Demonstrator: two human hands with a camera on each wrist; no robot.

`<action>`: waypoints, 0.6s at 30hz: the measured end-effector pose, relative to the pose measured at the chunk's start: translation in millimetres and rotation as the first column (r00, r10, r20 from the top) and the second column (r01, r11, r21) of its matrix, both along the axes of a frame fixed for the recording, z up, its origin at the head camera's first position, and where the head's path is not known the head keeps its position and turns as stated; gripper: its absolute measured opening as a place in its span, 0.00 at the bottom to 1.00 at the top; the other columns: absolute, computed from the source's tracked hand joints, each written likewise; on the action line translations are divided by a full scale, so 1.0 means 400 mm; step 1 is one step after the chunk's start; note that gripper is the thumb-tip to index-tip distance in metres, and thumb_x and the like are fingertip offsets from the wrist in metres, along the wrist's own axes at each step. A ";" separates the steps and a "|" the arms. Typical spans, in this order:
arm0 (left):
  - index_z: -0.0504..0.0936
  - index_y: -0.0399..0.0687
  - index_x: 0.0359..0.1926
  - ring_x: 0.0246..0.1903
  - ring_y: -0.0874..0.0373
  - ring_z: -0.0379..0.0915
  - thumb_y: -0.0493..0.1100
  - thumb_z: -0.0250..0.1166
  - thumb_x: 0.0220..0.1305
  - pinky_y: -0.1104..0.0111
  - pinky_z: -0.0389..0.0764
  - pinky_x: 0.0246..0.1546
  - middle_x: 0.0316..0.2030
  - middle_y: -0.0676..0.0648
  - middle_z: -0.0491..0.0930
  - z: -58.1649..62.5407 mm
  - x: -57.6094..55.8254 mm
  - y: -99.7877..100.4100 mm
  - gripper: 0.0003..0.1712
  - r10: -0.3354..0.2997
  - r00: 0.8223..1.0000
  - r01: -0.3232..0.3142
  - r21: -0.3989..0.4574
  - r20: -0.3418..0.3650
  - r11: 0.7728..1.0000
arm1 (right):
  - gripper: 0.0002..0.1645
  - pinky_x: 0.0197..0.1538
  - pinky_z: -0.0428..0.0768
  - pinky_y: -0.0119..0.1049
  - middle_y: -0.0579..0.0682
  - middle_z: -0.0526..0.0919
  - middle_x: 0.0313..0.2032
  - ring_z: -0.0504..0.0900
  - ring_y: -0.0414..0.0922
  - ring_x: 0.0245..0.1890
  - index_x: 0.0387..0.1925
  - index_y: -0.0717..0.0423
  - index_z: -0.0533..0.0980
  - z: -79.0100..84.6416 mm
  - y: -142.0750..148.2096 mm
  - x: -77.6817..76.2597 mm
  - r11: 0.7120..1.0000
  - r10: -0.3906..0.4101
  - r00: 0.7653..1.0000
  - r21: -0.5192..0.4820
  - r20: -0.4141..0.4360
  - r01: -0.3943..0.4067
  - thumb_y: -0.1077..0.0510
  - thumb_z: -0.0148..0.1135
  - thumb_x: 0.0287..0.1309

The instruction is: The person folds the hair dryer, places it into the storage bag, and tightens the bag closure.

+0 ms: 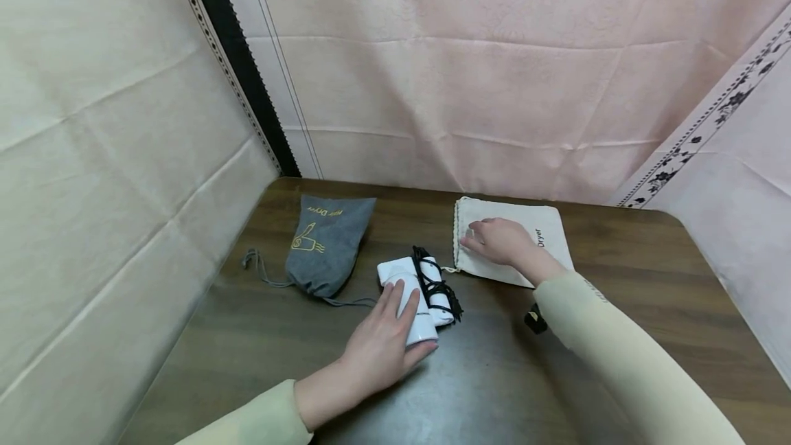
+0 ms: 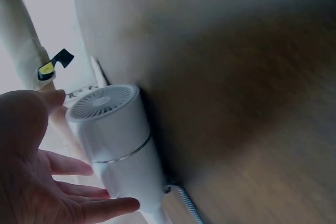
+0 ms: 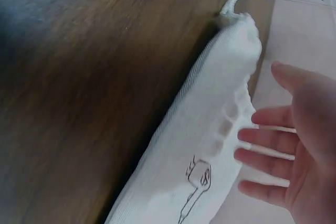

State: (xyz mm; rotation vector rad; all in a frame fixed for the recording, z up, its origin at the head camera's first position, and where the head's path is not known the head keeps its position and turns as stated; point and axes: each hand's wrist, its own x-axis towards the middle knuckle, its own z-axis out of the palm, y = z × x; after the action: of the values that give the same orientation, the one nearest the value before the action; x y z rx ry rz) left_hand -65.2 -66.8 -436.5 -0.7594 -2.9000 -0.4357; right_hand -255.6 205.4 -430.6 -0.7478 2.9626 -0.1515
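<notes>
A white folding hair dryer lies on the wooden table, its black cord bundled against one side. My left hand is at the dryer's near end, fingers stretched along its body. The left wrist view shows the vented round end of the hair dryer beside the spread fingers and thumb of the left hand. A white drawstring bag printed with "Dryer" lies flat at the right. Over that bag is my right hand, its fingers extended and holding nothing; the right wrist view shows them apart from the cloth bag.
A grey drawstring pouch with yellow lettering lies left of the dryer, its cords trailing on the table. A black band with a yellow patch shows at the right wrist. Pale cloth hangs behind and at both sides.
</notes>
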 end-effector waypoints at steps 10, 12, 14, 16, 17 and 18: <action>0.72 0.38 0.76 0.76 0.31 0.60 0.69 0.67 0.70 0.48 0.80 0.64 0.77 0.28 0.63 -0.035 -0.044 0.013 0.48 -0.001 1.000 0.001 -0.030 -0.003 1.000 | 0.32 0.49 0.86 0.57 0.59 0.87 0.43 0.88 0.58 0.44 0.48 0.61 0.82 -0.032 -0.055 -0.037 0.993 -0.057 0.998 0.104 0.020 0.055 0.35 0.55 0.77; 0.72 0.38 0.76 0.76 0.31 0.60 0.69 0.68 0.70 0.48 0.81 0.64 0.77 0.28 0.63 -0.040 -0.050 0.016 0.49 -0.004 1.000 0.003 -0.029 -0.016 1.000 | 0.31 0.48 0.86 0.56 0.58 0.87 0.42 0.88 0.57 0.43 0.46 0.60 0.82 -0.037 -0.061 -0.038 0.992 -0.048 0.999 0.114 0.024 0.045 0.35 0.56 0.77; 0.71 0.37 0.76 0.77 0.30 0.60 0.69 0.69 0.69 0.49 0.79 0.66 0.77 0.28 0.62 -0.044 -0.055 0.018 0.50 -0.008 1.000 0.006 -0.039 -0.031 0.999 | 0.30 0.48 0.86 0.56 0.59 0.87 0.42 0.88 0.58 0.44 0.46 0.60 0.82 -0.040 -0.064 -0.037 0.991 -0.034 0.999 0.127 0.017 0.031 0.36 0.58 0.77; 0.70 0.37 0.76 0.76 0.30 0.60 0.68 0.70 0.68 0.50 0.78 0.67 0.77 0.27 0.62 -0.048 -0.060 0.017 0.51 -0.014 0.999 0.011 -0.065 -0.050 0.998 | 0.28 0.49 0.86 0.56 0.59 0.87 0.42 0.88 0.58 0.44 0.46 0.60 0.82 -0.042 -0.064 -0.037 0.992 -0.021 1.000 0.127 0.008 0.020 0.38 0.59 0.76; 0.70 0.37 0.77 0.76 0.30 0.60 0.68 0.70 0.68 0.50 0.77 0.68 0.77 0.27 0.62 -0.049 -0.062 0.016 0.51 -0.016 0.998 0.012 -0.076 -0.058 0.997 | 0.26 0.49 0.86 0.57 0.59 0.86 0.42 0.87 0.58 0.44 0.46 0.61 0.82 -0.043 -0.062 -0.038 0.992 -0.012 1.000 0.125 0.005 0.011 0.39 0.59 0.77; 0.70 0.37 0.77 0.76 0.30 0.60 0.68 0.71 0.68 0.51 0.77 0.69 0.77 0.27 0.62 -0.050 -0.064 0.015 0.51 -0.018 0.998 0.012 -0.088 -0.067 0.996 | 0.24 0.48 0.86 0.57 0.58 0.86 0.40 0.87 0.58 0.43 0.43 0.60 0.82 -0.043 -0.060 -0.040 0.993 -0.001 1.000 0.121 0.000 0.001 0.42 0.60 0.76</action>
State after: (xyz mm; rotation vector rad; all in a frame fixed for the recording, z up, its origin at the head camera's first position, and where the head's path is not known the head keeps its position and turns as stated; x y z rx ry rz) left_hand -90.9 -60.8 -456.5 -0.7924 -2.8682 -0.2803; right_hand -271.5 181.6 -447.9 -0.7313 2.9399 0.0283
